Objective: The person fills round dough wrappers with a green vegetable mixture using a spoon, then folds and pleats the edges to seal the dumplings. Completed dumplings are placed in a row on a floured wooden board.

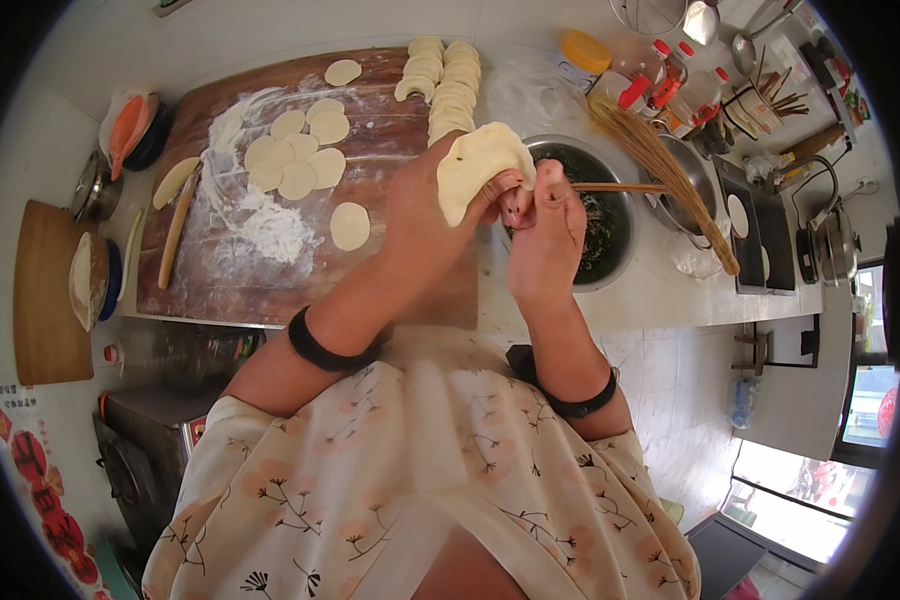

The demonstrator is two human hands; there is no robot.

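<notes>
My left hand (432, 200) holds a pale folded dumpling (478, 160) in the air, with small dark specks on it. My right hand (545, 230) is closed at the dumpling's right end, thumb and fingers bunched against my left fingertips. Below and behind them is a steel bowl (605, 262) of dark green chopped filling (590, 230), with wooden chopsticks (630, 188) lying across it. On the floured board (200, 295) are several round wrappers (297, 181), a rolling pin (175, 235) and a piece of dough (175, 182). Shaped dumplings (453, 80) stand in rows at its back right corner.
At right are a straw brush (705, 225), a steel pot (673, 155), red-capped bottles (660, 70), a utensil holder (755, 105) and a dark sink (783, 265). At left are a wooden board (45, 330), bowls (102, 200) and a flour bag (88, 275).
</notes>
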